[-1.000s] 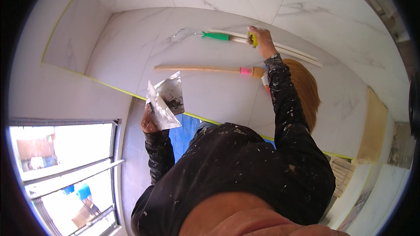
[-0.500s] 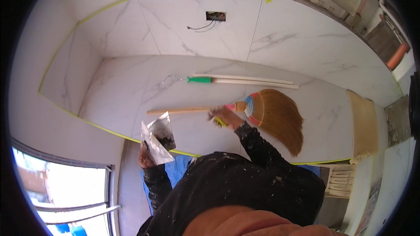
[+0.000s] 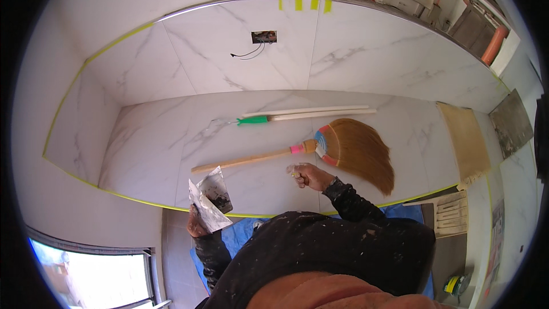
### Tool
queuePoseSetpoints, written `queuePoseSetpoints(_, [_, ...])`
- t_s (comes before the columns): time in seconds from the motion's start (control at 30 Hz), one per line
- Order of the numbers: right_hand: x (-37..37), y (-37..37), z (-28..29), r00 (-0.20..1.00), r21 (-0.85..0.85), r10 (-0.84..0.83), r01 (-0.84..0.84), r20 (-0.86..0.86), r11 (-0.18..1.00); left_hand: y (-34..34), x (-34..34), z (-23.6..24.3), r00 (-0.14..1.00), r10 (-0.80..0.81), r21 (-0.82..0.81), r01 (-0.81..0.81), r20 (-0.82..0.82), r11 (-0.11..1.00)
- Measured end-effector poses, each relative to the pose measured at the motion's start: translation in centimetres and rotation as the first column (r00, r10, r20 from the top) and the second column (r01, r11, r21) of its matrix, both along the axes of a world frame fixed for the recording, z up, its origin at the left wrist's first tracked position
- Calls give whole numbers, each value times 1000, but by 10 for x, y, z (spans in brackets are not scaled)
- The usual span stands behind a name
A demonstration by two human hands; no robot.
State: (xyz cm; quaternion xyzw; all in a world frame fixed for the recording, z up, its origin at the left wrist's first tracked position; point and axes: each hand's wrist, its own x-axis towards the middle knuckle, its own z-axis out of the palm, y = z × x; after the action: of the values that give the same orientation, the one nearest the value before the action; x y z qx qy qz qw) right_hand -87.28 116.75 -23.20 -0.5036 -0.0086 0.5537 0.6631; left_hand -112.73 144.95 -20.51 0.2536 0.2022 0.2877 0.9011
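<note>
- The pale, grey-veined worktop [image 3: 263, 187] runs across in front of the person, yellow tape along its near edge.
- The broom [image 3: 351, 151] lies across it, brown bristles to the right, wooden handle pointing left, its tip just beyond the metal the person holds.
- Farther back lies a wire-ended tool with a green grip [image 3: 253, 121] on a pale pole, and a second pale stick [image 3: 309, 110] beside it.
- The silver plates [image 3: 210, 210] are gripped low on their left side by the left fingers, standing up at an angle to each other near the taped edge; dark smears mark one inner face. From here I can't tell whether they are joined.
- The right hand [image 3: 313, 177] is over the worktop, just this side of the broom's neck, knuckles up, fingers curled in and pointing left; its black sleeve comes in from the right, elbow bent.
- The left hand [image 3: 196, 223] is upright, its fingers closed on the metal, the forearm rising from below.
- The yellow piece [image 3: 295, 174] peeks out at the curled right fingers, which hold it narrowly; most of it is hidden from me.
</note>
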Motion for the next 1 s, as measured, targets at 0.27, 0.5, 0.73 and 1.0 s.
queuePoseSetpoints(0.27, [41,25,-4,988,81,-98,89,117,993,-3,-1,1,998,39,7,-38,-55,999])
queuePoseSetpoints(0.5, [61,71,-17,955,198,-123,71,268,978,-2,29,-9,942,123,727,155,-313,669])
queuePoseSetpoints(0.73, [60,66,5,895,85,11,-54,446,995,34,10,-82,942,289,966,104,-172,235])
queuePoseSetpoints(1.0, [79,45,6,702,-106,6,98,712,989,39,29,-96,995,58,867,38,-77,497])
